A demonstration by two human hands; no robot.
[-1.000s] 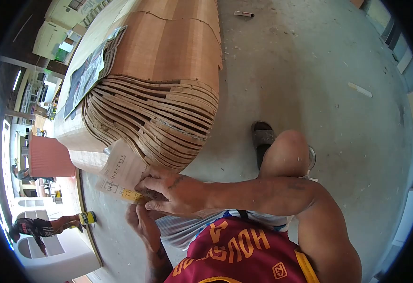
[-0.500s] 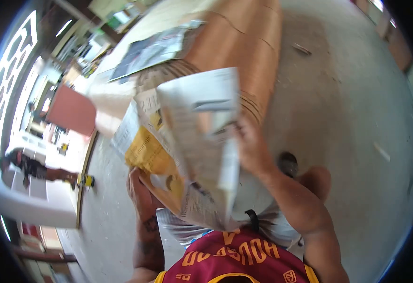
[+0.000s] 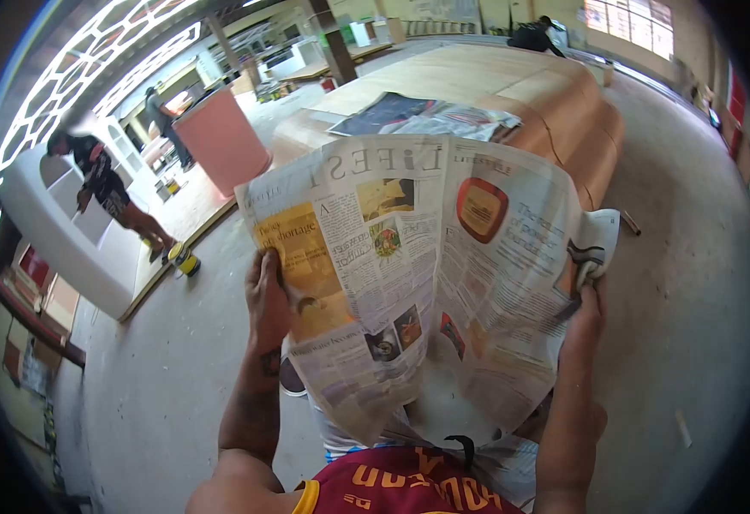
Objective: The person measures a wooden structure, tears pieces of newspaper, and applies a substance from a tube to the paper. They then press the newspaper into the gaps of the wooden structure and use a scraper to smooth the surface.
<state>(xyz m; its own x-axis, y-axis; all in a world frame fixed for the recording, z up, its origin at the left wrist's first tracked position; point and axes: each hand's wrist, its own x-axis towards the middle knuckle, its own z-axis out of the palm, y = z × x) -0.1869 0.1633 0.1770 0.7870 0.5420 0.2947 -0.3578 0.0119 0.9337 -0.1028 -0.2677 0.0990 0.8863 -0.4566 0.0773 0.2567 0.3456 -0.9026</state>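
A wide newspaper sheet (image 3: 392, 257) is spread open in front of me, creased down its middle, with print and coloured pictures showing. My left hand (image 3: 266, 291) is closed on its left edge, beside a yellow panel. At the right edge, where the paper is crumpled, my right hand (image 3: 589, 313) grips it. The sheet's lower part hangs over my lap. Beyond its top edge, more newspaper (image 3: 426, 116) lies on a large curved wooden form (image 3: 512, 81).
A person (image 3: 105, 176) stands at the left by a white shelf-like piece (image 3: 66, 248), near a yellow bucket (image 3: 185, 259). Behind are a pink panel (image 3: 221, 141), a pillar (image 3: 330, 43) and other people. A small tube-like scrap (image 3: 630, 224) lies on the floor at right.
The newspaper has been opened out wide and flatter. My right hand has moved right and down, away from my left hand. The view has turned and lifted, showing more of the room.
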